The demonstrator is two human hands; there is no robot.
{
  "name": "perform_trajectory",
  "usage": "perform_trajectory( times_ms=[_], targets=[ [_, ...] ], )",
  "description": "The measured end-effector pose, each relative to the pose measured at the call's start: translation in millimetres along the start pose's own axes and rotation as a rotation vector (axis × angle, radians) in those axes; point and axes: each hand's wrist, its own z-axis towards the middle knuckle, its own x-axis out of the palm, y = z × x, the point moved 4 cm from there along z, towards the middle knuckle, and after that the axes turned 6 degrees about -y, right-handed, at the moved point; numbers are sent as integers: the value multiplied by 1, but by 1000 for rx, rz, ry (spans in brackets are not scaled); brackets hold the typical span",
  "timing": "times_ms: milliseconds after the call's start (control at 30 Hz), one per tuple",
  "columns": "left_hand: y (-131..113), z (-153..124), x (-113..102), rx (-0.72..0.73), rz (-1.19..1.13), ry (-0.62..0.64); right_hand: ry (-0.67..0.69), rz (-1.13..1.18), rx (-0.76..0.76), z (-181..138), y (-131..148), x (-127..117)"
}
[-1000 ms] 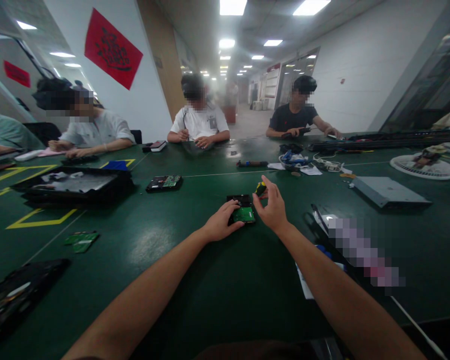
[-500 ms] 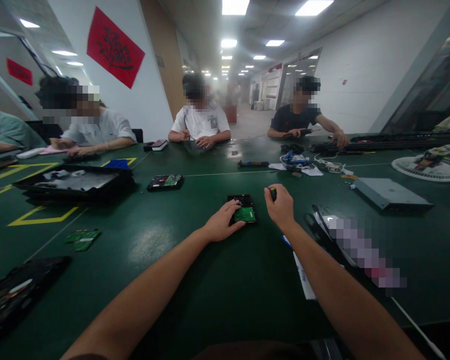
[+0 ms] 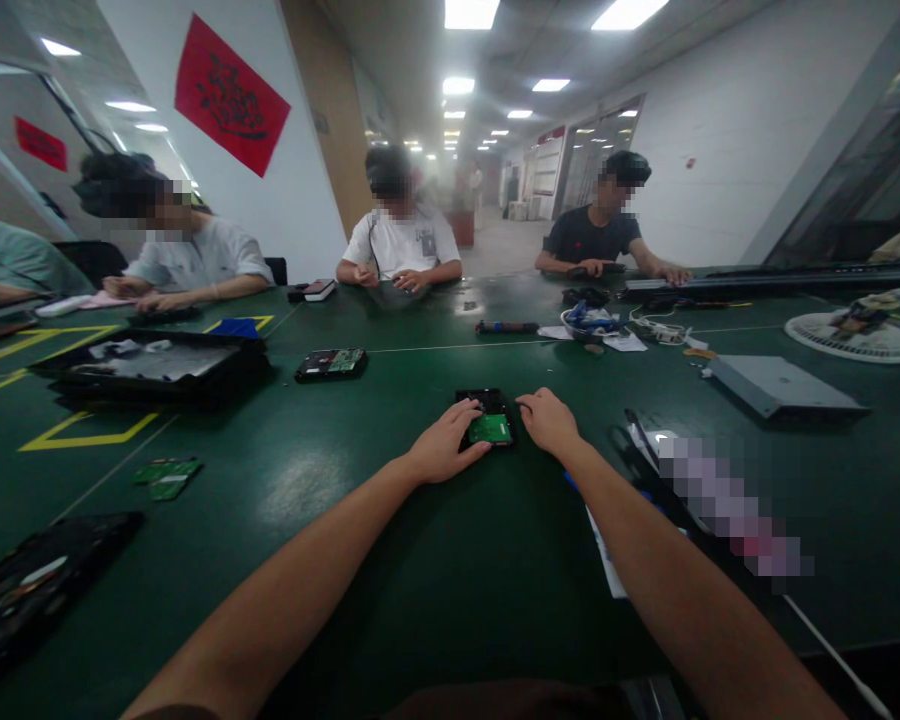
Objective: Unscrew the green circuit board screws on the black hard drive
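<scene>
A black hard drive [image 3: 491, 428] with a green circuit board lies flat on the green table in front of me. My left hand [image 3: 446, 440] grips it from the left, fingers over its top and thumb along the near edge. Just to the right of the drive is my right hand [image 3: 549, 422], closed, with its knuckles up. A small dark end of a screwdriver [image 3: 520, 404] shows at those fingertips; the rest of the tool is hidden by the hand.
Another drive with a circuit board [image 3: 331, 364] lies further left, beyond loose green boards [image 3: 167, 477]. A black tray [image 3: 150, 365] stands at the left, a grey metal box [image 3: 784, 387] at the right. Paper [image 3: 607, 555] lies under my right forearm. Several people sit across the table.
My right hand has come down and left towards the drive and turned over, so the screwdriver's handle end no longer shows. My left hand and the drive have stayed put.
</scene>
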Motion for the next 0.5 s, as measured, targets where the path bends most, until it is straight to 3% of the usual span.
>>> perform_trajectory(
  times_ms=[500],
  targets=[
    [-3,-1,-2,-29,-28,-5,2,-55,-36,-5,12,-8]
  ],
)
